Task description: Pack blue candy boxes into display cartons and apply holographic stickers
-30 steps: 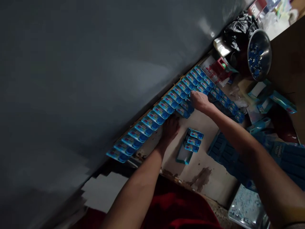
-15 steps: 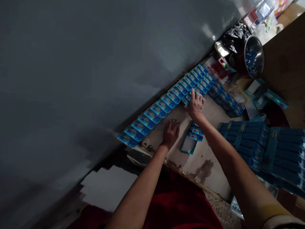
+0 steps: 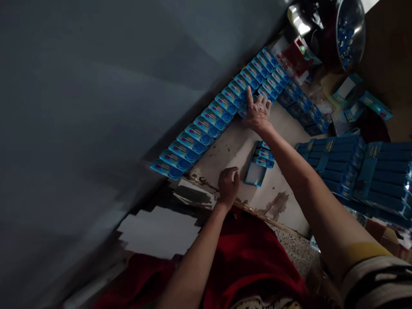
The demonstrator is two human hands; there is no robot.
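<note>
A long row of small blue packs [image 3: 204, 126] lies side by side along the wall, with a shorter second row [image 3: 272, 88] beside its far end. My right hand [image 3: 258, 112] is palm down over the packs where the two rows meet. Its index finger stretches out onto one pack, and the other fingers are slightly bent and apart. What lies under the palm is hidden. Nearer to me, my left hand [image 3: 228, 186] hovers by the table's front edge, loosely curled with thumb and fingers apart and nothing in it. To its right sits an open blue box [image 3: 255, 174], partly filled with packs.
Stacks of full blue boxes [image 3: 334, 163] stand at the right. More packs [image 3: 304, 107] are piled at the table's far side. Behind them are loose box pieces [image 3: 375, 104] and a metal bowl [image 3: 360, 40] holding blue items. A grey wall [image 3: 96, 107] borders the left.
My left hand has drawn back from the row toward the table's front edge. My right hand has stayed over the packs, its index finger still extended. The view has tilted down a little.
</note>
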